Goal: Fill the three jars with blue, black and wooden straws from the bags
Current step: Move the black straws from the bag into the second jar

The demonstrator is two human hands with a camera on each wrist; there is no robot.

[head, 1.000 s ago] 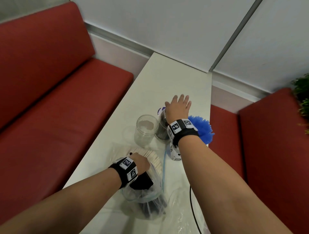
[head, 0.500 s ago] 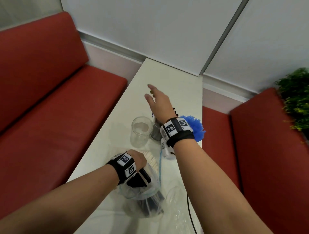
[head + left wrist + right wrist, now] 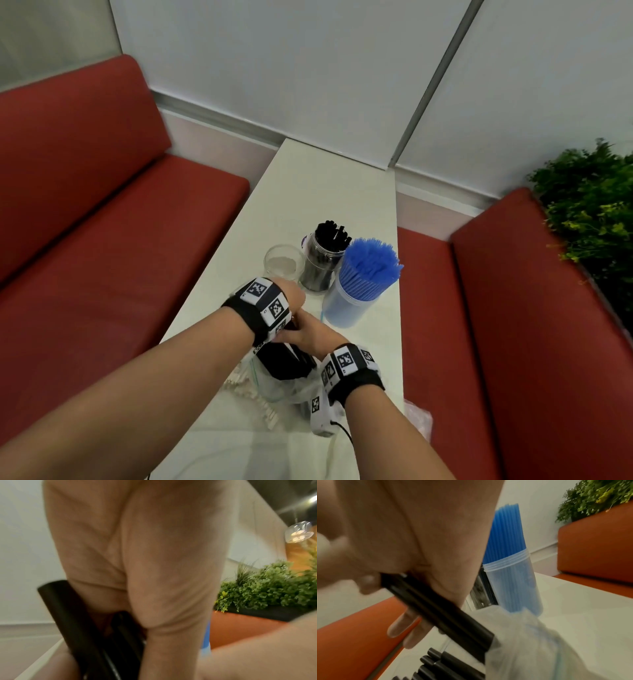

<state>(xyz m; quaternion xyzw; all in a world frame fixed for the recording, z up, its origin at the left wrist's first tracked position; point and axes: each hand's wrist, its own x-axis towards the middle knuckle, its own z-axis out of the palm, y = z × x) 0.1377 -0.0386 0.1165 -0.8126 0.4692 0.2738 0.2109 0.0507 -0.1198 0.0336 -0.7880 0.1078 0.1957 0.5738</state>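
Red benches [image 3: 102,212] are flanking a long white table [image 3: 318,192], with a grey wall behind and a green plant [image 3: 589,205] being seen at the far right. Three jars are being kept together toward the middle of the table: an empty clear jar [image 3: 283,263] on the left, a jar of black straws [image 3: 323,260] just beside it, and a jar of blue straws [image 3: 359,284] on the right, touching or nearly touching the black one. Nearer, a clear plastic bag [image 3: 291,387] is being held open over the table, with more black straws [image 3: 436,665] lying inside it. A bundle of black straws [image 3: 436,609] is being gripped above the bag mouth by both hands: the left hand [image 3: 291,294] is curled round its upper part, and the right hand [image 3: 315,337] is closed round it just below, the two hands touching. Pale wooden straws [image 3: 253,390] are being partly hidden under the bag, on its left.
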